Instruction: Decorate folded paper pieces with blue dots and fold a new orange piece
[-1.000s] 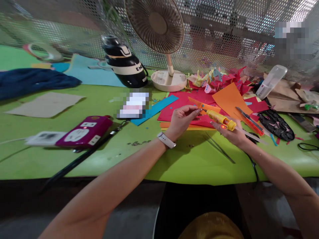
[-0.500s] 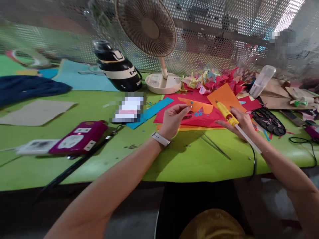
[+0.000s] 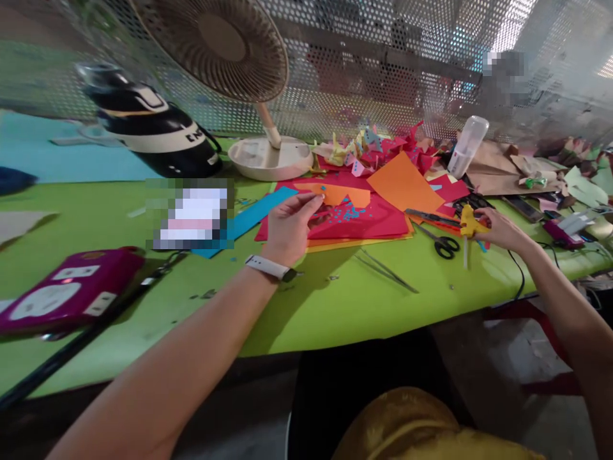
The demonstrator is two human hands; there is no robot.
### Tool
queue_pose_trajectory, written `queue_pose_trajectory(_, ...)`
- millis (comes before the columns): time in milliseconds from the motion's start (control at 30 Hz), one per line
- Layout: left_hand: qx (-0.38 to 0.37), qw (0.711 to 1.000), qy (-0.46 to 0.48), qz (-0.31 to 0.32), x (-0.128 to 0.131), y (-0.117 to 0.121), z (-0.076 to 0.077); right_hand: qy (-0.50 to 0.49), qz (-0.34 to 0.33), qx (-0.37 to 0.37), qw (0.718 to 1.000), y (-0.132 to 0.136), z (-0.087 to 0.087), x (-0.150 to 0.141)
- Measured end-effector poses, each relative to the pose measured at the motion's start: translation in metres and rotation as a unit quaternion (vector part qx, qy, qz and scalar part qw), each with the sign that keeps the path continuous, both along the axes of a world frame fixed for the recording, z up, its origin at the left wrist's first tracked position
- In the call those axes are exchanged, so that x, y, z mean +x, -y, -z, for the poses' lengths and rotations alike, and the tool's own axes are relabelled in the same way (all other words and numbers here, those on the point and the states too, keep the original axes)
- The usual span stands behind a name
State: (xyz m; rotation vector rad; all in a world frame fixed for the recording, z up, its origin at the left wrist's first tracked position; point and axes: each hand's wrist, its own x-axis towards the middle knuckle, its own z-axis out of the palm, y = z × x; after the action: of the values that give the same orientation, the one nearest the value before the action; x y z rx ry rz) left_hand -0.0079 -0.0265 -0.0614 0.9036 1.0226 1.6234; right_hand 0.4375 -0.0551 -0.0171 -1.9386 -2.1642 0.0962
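My left hand [image 3: 292,227], with a white watch on its wrist, pinches thumb and fingertips together over a notched orange paper strip [image 3: 354,197]. What sits in the pinch is too small to make out. Small blue paper bits [image 3: 347,212] are scattered on a red paper sheet [image 3: 383,222] beside it. Over on the right, my right hand [image 3: 502,229] grips a yellow hot glue gun [image 3: 468,220], its pale glue stick pointing down. Black-handled scissors [image 3: 445,246] and a dark-bladed tool [image 3: 431,218] lie near the gun. Metal tweezers [image 3: 387,271] rest in front of the red sheet.
A fan [image 3: 271,160] and a black bottle [image 3: 158,137] stand at the back. A phone [image 3: 194,214] overlaps a blue paper strip [image 3: 263,214]. The purple power socket [image 3: 76,287] sits at left. Paper scraps [image 3: 373,147] pile up behind the orange sheet [image 3: 406,188].
My right hand has carried the glue gun rightward, away from the paper, and turned it. The scissors are uncovered. My left hand keeps its pinch over the orange strip; the view has swung right.
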Motion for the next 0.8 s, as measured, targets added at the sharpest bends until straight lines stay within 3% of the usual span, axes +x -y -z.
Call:
queue_pose_trajectory(167,0.001,1.0,0.014,-0.018,-0.003,-0.001,-0.003,0.045,-0.027,-0.069,0.996,0.0,-0.015,0.011)
queue_pose_trajectory(267,0.006,0.999,0.025,-0.021,-0.002,0.0,-0.005,0.1,-0.053,-0.056,0.992,0.007,-0.028,0.0)
queue_pose_trajectory(400,0.005,0.999,0.037,-0.021,-0.001,-0.001,-0.006,0.035,-0.115,0.038,0.992,0.032,-0.032,-0.063)
queue_pose_trajectory(467,0.005,0.999,0.036,-0.026,-0.003,-0.002,-0.005,-0.014,-0.193,-0.021,0.981,0.048,-0.025,-0.106)
queue_pose_trajectory(567,0.008,0.999,0.03,-0.038,-0.006,-0.004,-0.004,0.001,-0.264,-0.069,0.962,0.065,-0.009,-0.157)
queue_pose_trajectory(667,0.013,0.998,0.037,-0.045,-0.009,-0.006,-0.006,0.04,-0.305,-0.102,0.946,0.07,0.0,-0.176)
queue_pose_trajectory(800,0.015,0.997,0.059,-0.05,-0.009,-0.008,-0.009,-0.027,-0.251,-0.137,0.958,0.064,-0.007,-0.171)
